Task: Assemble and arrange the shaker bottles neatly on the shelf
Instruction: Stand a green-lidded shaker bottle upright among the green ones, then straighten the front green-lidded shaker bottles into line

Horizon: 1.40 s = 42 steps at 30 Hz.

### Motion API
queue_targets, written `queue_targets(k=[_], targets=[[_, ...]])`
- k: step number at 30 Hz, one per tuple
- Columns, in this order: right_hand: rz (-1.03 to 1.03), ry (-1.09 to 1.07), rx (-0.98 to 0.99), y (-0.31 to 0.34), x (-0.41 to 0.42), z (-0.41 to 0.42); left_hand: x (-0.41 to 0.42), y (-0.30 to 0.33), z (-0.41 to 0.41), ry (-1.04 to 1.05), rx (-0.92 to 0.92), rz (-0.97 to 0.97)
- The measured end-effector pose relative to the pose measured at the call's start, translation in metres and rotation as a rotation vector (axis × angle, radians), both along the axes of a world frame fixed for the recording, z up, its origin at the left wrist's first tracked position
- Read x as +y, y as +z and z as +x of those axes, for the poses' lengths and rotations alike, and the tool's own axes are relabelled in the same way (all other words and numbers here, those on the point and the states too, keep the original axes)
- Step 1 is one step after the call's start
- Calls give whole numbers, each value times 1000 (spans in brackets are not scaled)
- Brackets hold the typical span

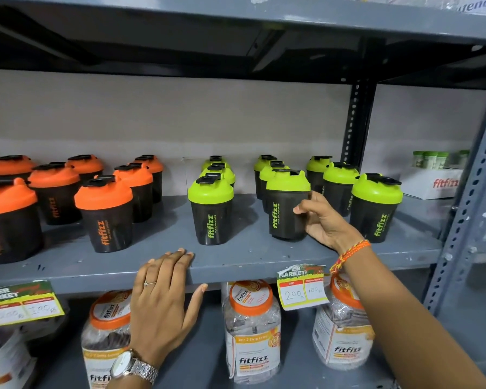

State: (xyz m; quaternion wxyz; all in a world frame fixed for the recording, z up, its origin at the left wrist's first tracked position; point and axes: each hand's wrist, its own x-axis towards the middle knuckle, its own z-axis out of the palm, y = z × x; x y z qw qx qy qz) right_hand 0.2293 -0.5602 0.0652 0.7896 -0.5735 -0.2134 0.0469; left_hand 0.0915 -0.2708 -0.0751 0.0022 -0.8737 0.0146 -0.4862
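Note:
Black shaker bottles stand in rows on a grey metal shelf (236, 262). Several with orange lids (104, 213) fill the left half, several with green lids the right half. My right hand (324, 220) wraps the side of one front-row green-lidded shaker (285, 206), thumb on its front, the bottle upright on the shelf. Another green-lidded shaker (211, 210) stands to its left and one (375, 207) to its right. My left hand (163, 301) lies flat on the shelf's front edge, fingers spread, holding nothing.
Below, a lower shelf holds clear jars with orange lids (251, 329). Price tags (302, 289) hang from the shelf edge. A white box of small green bottles (435, 178) sits at the far right. A perforated upright post (472, 197) bounds the right side; another shelf is overhead.

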Motion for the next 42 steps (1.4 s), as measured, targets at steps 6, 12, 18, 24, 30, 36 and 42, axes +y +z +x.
queue_targets(k=[6,12,18,24,30,36,42], targets=[[-36,-17,-21,-8,-7,13,-1,-1,1,-5,11,-16],[-122,-37,-25,-9,-6,9,-14,16,-12,-20,23,-104],[-205,55,-69,-12,-17,4,-9,85,3,18,333,-431],[-693,-47,-230,-12,-24,-4,10,122,37,-303,795,-707],[-727,-159,-281,-16,-24,0,8,123,53,-499,794,-839],[-730,-101,-280,-15,-41,-1,1,119,53,-521,765,-772],[-659,-91,-255,-22,-45,-5,-9,118,49,-535,724,-708]])
